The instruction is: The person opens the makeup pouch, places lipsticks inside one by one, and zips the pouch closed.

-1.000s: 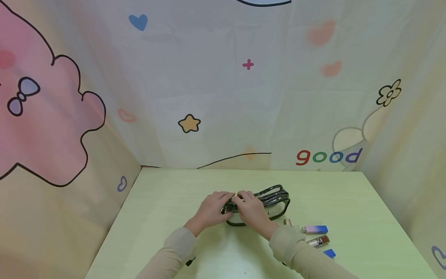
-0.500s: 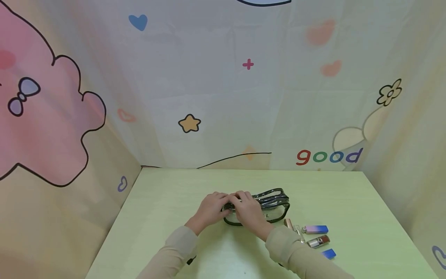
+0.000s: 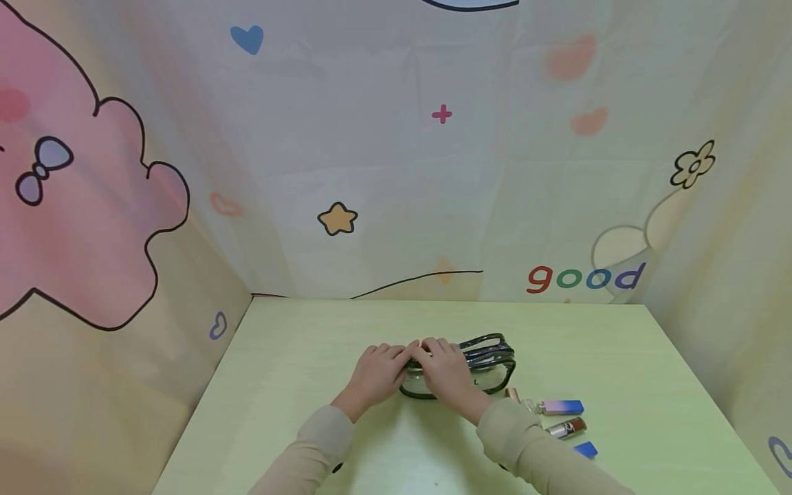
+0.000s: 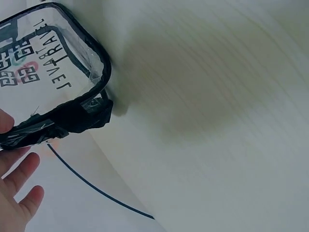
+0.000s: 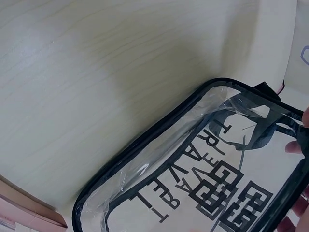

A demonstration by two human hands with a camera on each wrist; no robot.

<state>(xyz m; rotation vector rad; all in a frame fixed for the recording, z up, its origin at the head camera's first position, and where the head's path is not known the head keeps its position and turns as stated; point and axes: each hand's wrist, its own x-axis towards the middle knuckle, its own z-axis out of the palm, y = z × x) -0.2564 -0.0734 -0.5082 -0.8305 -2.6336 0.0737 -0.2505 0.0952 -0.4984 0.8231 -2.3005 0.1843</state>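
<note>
A clear travel pouch with black trim [image 3: 495, 378] stands on the table, with dark lettering on its see-through panel [image 5: 193, 179]. At the pouch's left end, my left hand [image 3: 377, 375] pinches the upper edge; the left wrist view shows its thumb on one side of the black top band [image 4: 72, 116] and fingers [image 4: 21, 176] spread on the other. Right beside it, my right hand [image 3: 447, 375] grips the top edge with curled fingers. The hands nearly meet, and they cover the pouch's upper left part. Whether a zip pull is between the fingers is hidden.
Right of the pouch lie a pink-to-blue tube [image 3: 562, 408], a silver and dark-red lipstick tube [image 3: 566, 428], a blue piece [image 3: 586, 450] and a small copper-coloured piece [image 3: 512, 394]. A printed curtain [image 3: 383, 151] hangs behind the table [image 3: 297, 344].
The pouch's right end has come down slightly. My left hand has shifted a little to the right, closer to my right hand, which stays at the top edge.
</note>
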